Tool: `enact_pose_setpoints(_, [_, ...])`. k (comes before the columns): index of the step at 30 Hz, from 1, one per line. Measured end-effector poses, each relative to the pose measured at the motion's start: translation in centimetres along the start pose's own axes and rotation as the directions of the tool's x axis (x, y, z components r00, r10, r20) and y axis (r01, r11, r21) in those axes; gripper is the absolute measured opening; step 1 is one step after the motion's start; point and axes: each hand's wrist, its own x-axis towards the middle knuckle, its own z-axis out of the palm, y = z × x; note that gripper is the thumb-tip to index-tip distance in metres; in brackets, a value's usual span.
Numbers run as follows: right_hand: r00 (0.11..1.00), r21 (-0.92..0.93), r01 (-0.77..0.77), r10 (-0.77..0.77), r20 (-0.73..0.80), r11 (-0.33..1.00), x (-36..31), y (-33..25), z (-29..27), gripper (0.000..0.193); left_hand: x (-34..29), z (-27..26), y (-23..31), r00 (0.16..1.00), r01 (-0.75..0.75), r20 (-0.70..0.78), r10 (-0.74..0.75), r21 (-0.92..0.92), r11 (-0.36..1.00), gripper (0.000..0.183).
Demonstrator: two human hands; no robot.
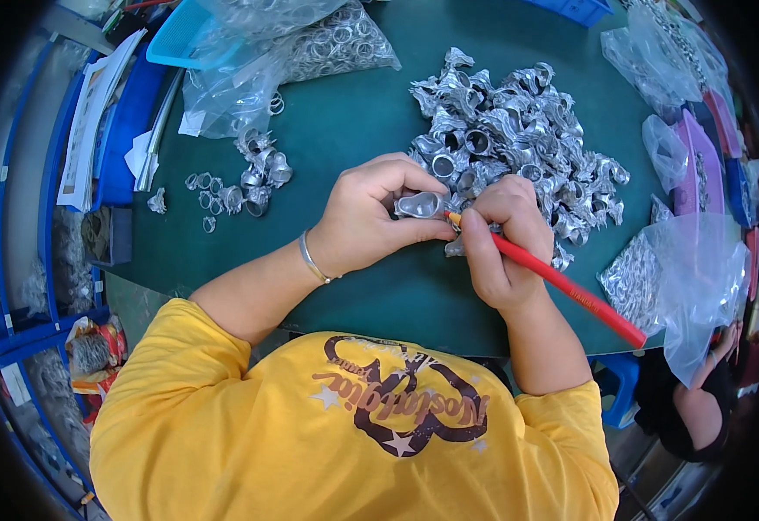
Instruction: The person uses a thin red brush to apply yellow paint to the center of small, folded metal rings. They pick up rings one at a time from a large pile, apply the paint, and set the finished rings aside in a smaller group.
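Observation:
My left hand (364, 211) is closed round a shiny silver metal piece (418, 206) with a smooth hollow, pinching it between thumb and fingers. My right hand (511, 239) grips a long red pencil (570, 288). The pencil's sharpened end meets or nearly meets the right edge of the metal piece; the exact contact is too small to tell. Just beyond both hands spreads a large heap of similar silver castings (505, 130), many with round ring openings. Part of another casting (455, 247) shows under the right hand.
On the green table (345, 113), a small group of silver rings (256, 174) lies left of my hands. Behind it are a clear bag of rings (340, 42) and a light-blue basket (175, 35). More plastic bags (692, 260) crowd the right edge. Another person's arm (700, 408) shows lower right.

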Motion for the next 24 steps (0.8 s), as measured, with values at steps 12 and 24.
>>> enact_pose_setpoints(12, [0.989, 0.059, -0.048, 0.055, -0.137, 0.997, -0.8, 0.2, -0.5, 0.011, -0.3, 0.3, 0.3, 0.959, -0.272, 0.039, 0.280, -0.136, 0.953, 0.044])
enact_pose_setpoints(24, [0.990, 0.012, -0.027, 0.028, -0.142, 1.000, -0.5, 0.0, -0.6, 0.012, 14.2, -12.0, 11.3, 0.306, -0.407, 0.044, 0.951, 0.909, 0.089, 0.020])
